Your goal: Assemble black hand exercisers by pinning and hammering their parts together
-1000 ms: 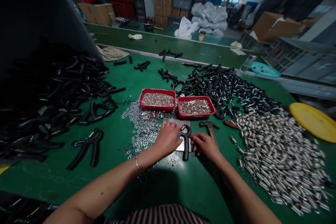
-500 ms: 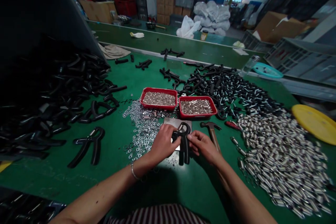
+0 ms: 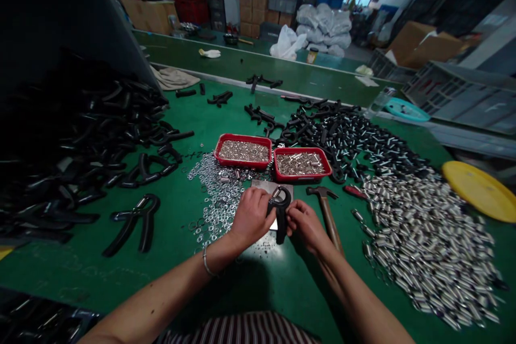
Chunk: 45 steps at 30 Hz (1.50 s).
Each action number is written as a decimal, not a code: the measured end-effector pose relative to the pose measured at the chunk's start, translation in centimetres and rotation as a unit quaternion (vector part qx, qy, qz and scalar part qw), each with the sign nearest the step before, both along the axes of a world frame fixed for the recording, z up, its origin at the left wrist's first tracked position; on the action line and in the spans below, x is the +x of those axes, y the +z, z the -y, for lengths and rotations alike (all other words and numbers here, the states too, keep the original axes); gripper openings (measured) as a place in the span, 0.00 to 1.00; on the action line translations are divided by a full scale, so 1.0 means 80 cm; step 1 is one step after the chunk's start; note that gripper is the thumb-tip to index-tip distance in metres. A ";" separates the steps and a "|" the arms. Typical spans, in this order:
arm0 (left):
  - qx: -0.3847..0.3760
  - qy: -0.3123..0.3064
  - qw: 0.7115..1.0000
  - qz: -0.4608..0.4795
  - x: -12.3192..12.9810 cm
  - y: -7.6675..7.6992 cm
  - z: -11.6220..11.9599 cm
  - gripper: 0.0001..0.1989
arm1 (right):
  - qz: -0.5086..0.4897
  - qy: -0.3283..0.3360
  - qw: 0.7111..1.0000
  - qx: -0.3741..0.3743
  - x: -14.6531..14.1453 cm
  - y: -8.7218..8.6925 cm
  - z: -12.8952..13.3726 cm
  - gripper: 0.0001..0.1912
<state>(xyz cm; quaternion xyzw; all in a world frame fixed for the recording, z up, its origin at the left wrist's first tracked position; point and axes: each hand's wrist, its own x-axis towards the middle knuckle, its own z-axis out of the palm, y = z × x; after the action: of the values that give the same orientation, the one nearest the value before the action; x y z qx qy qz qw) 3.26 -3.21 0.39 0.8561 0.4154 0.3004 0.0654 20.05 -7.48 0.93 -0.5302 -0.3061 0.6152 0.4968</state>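
my left hand is closed around a black spring grip, which it holds just over the metal plate, covering much of it from my view. the coiled spring sits in the upper part of that grip, and one leg reaches past the near edge of the plate. my right hand is at the right side of the plate, fingers bent in narrow against the grip's right edge; i cannot tell whether they pinch the grip itself, some small part, or nothing.

i judge the step in hand to be close fingertip work on the side of the grip, left hand steadying, right hand doing the finer part. the next move, i think, calls for a firm left hold and a light, exact right touch, with the grip square above the plate.

just beyond the plate stand a red tray and a second red tray, both filled with small metal parts. the hammer lies to the right of the plate on the green worktop, loose nuts spread to its left, and a heap of springs lies well to its right.
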 end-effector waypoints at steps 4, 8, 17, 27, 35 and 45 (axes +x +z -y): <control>-0.016 -0.009 1.000 0.011 0.001 -0.005 0.000 0.10 | -0.022 -0.031 0.999 -0.012 -0.003 -0.008 0.003 0.11; -0.052 -0.005 0.998 0.036 0.002 -0.010 0.000 0.08 | -0.040 -0.037 0.998 -0.018 0.001 -0.013 0.008 0.12; -0.054 -0.005 0.997 0.056 -0.001 0.001 0.008 0.09 | 0.016 0.061 0.998 0.015 0.015 0.010 0.017 0.15; -0.141 -0.045 0.979 0.143 -0.030 0.004 0.050 0.11 | -0.005 -0.015 0.999 -0.039 -0.035 0.006 0.067 0.18; -0.547 -0.077 0.742 0.380 -0.044 0.028 0.050 0.14 | 0.349 -0.002 0.936 -0.042 0.052 0.002 0.088 0.20; -0.680 -0.088 0.468 0.557 -0.033 0.031 0.048 0.16 | 0.600 0.171 0.754 0.203 0.017 -0.025 0.055 0.09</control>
<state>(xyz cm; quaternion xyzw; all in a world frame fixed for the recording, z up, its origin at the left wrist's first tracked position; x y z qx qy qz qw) 0.63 -7.02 2.83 0.2257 0.2874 0.3291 0.8707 21.44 -11.90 -1.11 -0.6161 -0.7447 0.1688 0.1934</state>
